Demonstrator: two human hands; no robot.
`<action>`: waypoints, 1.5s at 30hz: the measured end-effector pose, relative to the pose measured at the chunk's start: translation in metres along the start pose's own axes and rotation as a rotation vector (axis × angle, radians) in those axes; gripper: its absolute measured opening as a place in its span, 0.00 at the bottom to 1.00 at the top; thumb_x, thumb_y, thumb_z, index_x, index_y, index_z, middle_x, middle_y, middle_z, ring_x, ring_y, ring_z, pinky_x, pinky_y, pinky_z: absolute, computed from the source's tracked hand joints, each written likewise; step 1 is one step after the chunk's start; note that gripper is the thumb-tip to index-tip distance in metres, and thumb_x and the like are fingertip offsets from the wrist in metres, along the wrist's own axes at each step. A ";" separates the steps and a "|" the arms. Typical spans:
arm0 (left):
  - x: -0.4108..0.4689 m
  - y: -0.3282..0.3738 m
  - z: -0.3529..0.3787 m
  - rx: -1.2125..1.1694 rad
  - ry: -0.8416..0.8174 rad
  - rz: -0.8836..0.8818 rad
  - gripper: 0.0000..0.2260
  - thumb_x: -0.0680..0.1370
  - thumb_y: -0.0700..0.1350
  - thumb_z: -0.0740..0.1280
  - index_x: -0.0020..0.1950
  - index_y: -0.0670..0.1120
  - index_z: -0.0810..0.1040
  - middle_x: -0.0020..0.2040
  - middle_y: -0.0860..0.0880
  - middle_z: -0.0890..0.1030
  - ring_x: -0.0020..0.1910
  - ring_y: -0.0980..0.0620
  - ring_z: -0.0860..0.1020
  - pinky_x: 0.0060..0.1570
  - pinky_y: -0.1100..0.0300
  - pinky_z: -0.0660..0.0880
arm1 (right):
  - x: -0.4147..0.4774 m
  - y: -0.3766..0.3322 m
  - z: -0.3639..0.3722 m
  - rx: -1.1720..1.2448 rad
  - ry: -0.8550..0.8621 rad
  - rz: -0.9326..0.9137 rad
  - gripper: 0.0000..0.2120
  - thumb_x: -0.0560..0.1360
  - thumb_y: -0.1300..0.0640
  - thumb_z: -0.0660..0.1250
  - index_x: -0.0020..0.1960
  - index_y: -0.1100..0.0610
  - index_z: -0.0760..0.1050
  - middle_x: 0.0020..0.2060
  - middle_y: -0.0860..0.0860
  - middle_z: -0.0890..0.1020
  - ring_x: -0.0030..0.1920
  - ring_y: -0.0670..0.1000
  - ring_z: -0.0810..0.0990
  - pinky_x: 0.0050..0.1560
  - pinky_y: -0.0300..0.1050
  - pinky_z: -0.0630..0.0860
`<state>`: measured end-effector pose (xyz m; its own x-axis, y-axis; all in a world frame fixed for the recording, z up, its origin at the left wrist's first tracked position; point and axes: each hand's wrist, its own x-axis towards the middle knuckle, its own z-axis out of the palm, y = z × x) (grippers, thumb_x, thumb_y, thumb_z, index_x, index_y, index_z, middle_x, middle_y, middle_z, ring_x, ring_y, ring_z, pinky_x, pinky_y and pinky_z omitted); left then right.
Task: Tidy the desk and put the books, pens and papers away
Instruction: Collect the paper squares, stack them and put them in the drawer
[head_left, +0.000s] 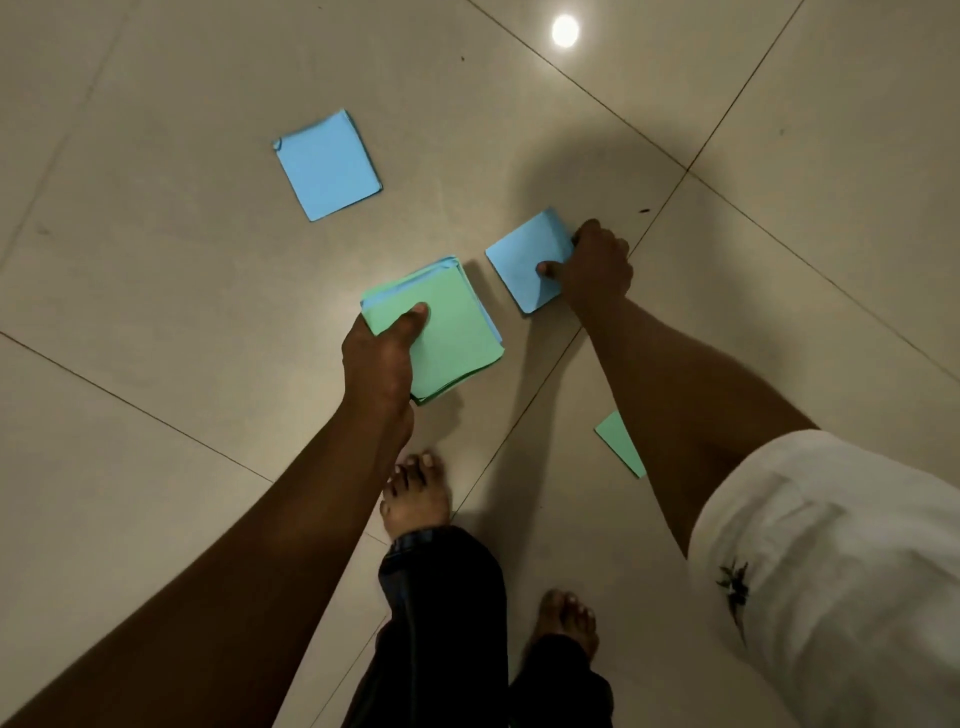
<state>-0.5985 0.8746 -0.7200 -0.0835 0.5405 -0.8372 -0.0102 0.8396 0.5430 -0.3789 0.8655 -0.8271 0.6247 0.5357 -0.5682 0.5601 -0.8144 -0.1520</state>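
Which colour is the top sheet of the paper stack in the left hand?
Green, seen in the head view: the stack of square paper sheets has blue ones beneath.

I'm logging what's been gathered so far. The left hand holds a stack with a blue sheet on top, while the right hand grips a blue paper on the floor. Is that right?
Not quite. In the head view, the stack in the left hand has a green sheet on top; blue only shows at its edges. The rest holds: the right hand grips a blue paper on the floor.
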 end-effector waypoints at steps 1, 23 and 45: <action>0.001 -0.001 0.001 0.008 -0.001 -0.009 0.09 0.74 0.42 0.70 0.52 0.51 0.77 0.56 0.45 0.81 0.55 0.42 0.79 0.56 0.40 0.76 | 0.001 0.002 0.000 0.023 -0.029 -0.002 0.27 0.69 0.46 0.72 0.62 0.59 0.70 0.59 0.58 0.74 0.62 0.59 0.70 0.54 0.52 0.70; -0.104 0.003 0.083 0.040 -0.016 -0.009 0.20 0.72 0.60 0.69 0.56 0.49 0.78 0.51 0.47 0.83 0.48 0.46 0.82 0.48 0.49 0.80 | -0.179 0.031 -0.112 0.754 -0.097 -0.083 0.07 0.77 0.52 0.64 0.46 0.56 0.73 0.36 0.47 0.77 0.37 0.46 0.76 0.36 0.39 0.71; -0.076 -0.137 0.063 0.014 -0.057 -0.051 0.22 0.65 0.48 0.75 0.58 0.46 0.79 0.56 0.44 0.82 0.53 0.43 0.81 0.51 0.46 0.77 | -0.113 0.197 0.022 -0.228 -0.097 0.010 0.27 0.67 0.48 0.74 0.60 0.57 0.68 0.57 0.56 0.74 0.59 0.58 0.71 0.55 0.53 0.66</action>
<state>-0.5280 0.7217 -0.7355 -0.0268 0.4984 -0.8665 0.0009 0.8669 0.4986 -0.3511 0.6392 -0.8103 0.5817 0.4946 -0.6458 0.6690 -0.7425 0.0339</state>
